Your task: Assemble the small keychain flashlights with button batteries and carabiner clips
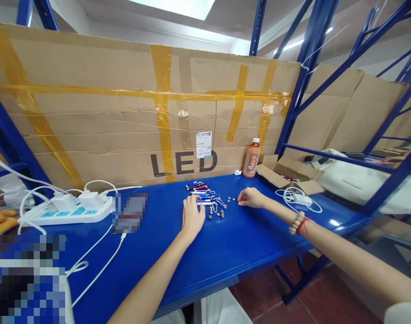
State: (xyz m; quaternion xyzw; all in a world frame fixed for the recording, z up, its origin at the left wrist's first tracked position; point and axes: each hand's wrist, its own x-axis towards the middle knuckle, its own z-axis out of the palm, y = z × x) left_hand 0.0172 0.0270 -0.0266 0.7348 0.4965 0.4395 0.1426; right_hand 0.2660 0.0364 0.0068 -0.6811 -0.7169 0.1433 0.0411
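Observation:
A heap of small keychain flashlights [202,191], blue, red and silver, lies on the blue table [225,252]. Several small round button cells [219,211] are scattered beside it. My left hand [192,217] rests palm down at the near edge of the heap, its fingers stretched onto a silver flashlight. My right hand [251,198] sits to the right of the heap, fingers curled in a pinch at the button cells [232,199]; what it pinches is too small to make out. A bead bracelet and a red string [299,222] circle my right wrist.
A big taped cardboard sheet marked LED [178,130] walls off the back. An orange drink bottle [251,158] and an open carton [288,173] stand at the back right, with a white charger and cable [298,198]. A white power strip [66,210] with plugs and cables lies left. Blue rack posts [293,108] frame the table.

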